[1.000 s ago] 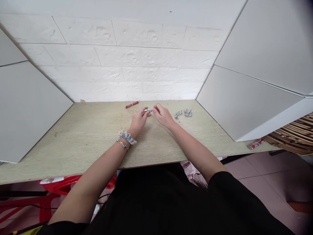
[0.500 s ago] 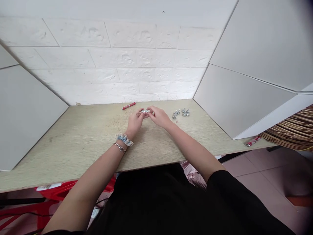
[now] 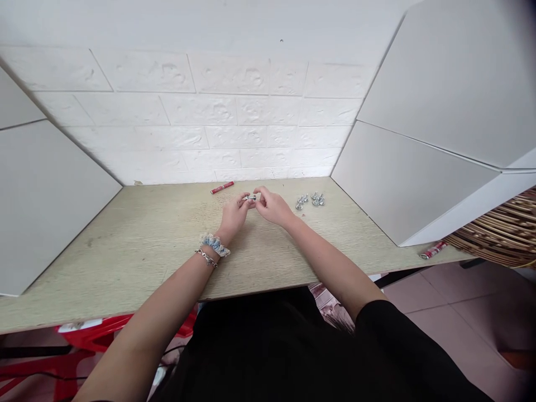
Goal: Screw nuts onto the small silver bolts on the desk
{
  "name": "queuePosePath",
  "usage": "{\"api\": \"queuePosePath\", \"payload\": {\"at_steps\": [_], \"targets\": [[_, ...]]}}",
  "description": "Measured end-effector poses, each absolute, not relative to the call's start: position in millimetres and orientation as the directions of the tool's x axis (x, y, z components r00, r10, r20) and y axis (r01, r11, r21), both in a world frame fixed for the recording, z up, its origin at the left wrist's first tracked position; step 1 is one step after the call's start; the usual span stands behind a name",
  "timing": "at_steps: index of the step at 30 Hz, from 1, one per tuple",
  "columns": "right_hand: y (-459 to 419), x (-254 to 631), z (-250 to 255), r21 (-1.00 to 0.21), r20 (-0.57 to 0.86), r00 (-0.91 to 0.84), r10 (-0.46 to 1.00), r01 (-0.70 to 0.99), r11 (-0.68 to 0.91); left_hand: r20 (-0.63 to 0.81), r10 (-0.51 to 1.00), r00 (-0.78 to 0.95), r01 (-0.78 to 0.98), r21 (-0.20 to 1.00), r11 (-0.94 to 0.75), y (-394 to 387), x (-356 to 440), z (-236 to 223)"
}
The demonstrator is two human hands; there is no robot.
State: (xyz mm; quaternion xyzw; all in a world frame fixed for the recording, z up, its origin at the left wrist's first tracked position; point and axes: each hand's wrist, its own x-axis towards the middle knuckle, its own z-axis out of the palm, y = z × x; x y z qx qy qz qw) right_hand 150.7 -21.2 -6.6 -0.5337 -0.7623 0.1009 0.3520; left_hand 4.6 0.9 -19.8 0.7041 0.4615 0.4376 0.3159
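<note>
A small silver bolt (image 3: 250, 197), lying roughly level, is held just above the table between my two hands. My left hand (image 3: 234, 214) pinches its left end between thumb and fingers. On the other side, the thumb and forefinger of my right hand (image 3: 274, 208) close around the right end, where a wider piece shows; I cannot tell whether it is the head or a nut. To the right of my right hand stand several silver bolts with wide round bases (image 3: 317, 199), with more of them (image 3: 301, 202) grouped just left of those.
A red tube-shaped marker (image 3: 222, 187) lies near the brick-patterned wall (image 3: 251, 111). White panels flank the wooden table (image 3: 138, 240) on both sides. At the right edge are a second red tube (image 3: 434, 250) and a woven basket (image 3: 498, 229).
The camera view has tilted up slightly, so everything sits lower. Both hands stay at the bolt; my right fingers have shifted a little, showing more of its right end.
</note>
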Motion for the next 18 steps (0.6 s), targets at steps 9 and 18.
{"api": "queuePosePath", "payload": {"at_steps": [9,18], "targets": [[-17.9,155.1,-6.4,-0.549,0.441,-0.065,0.895,0.769,0.326,0.284,0.928,0.243,0.281,0.895,-0.347,0.0,6.8,-22.7],[-18.2,152.1,-11.4,-0.522,0.435,-0.195,0.879,0.741,0.422,0.314,0.926,0.209,0.333,0.867,-0.370,4.1,4.3,-23.5]]}}
